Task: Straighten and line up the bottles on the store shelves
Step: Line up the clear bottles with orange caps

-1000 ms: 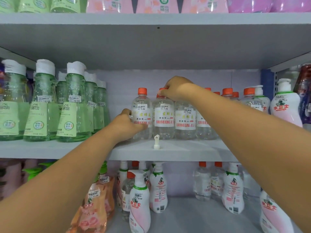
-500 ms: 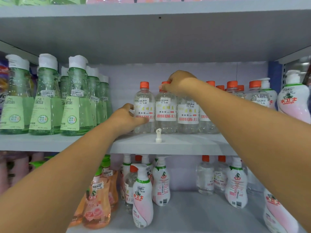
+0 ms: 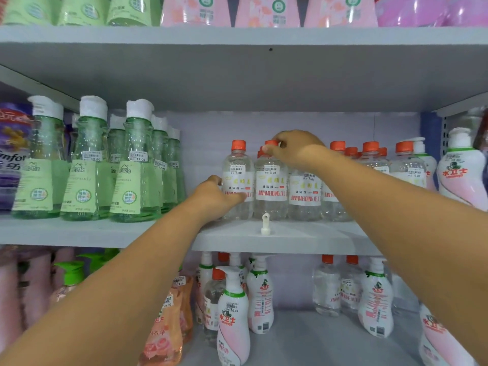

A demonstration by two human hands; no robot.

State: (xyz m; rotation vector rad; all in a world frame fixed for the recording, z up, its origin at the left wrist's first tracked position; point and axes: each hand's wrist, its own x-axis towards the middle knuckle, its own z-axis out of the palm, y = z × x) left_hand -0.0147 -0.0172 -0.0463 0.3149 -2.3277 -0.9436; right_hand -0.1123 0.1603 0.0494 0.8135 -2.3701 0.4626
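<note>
Bottles, clear with orange caps, stand in a row on the middle shelf (image 3: pixel 290 235), right of the taller green bottles (image 3: pixel 134 165). We find both arms reaching up and forward to that row. Our left hand (image 3: pixel 215 195) wraps the lower body of the leftmost clear bottle (image 3: pixel 237 178), thumb across its label. Our right hand (image 3: pixel 293 149) comes from above, fingers curled, pinching the orange cap (image 3: pixel 270 143) of the second clear bottle (image 3: pixel 270 186). A small white hook (image 3: pixel 264 224) stands at the shelf's front.
</note>
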